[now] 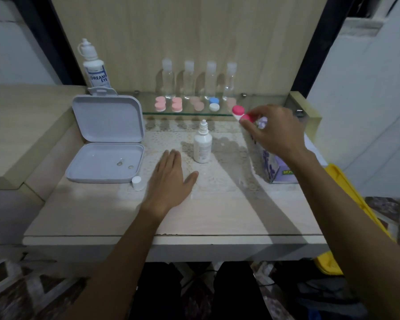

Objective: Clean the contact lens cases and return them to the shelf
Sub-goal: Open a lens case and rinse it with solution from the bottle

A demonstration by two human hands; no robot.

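Pink lens case [240,114] (right hand [275,130]) above glass shelf [194,114]

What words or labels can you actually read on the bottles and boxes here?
"DREAM EYE": on the tall bottle at the back left.
Small bottle in the middle: print on its label is too blurred to read.
Purple box under the right arm: green lettering, too blurred to read.
Nothing else carries readable text.

The small dropper bottle [202,144] is standing mid-table, blocking the straight path to the glass shelf [252,114]; the tissue box [273,165] is crowding the right side; the open white box [106,139] is filling the left.
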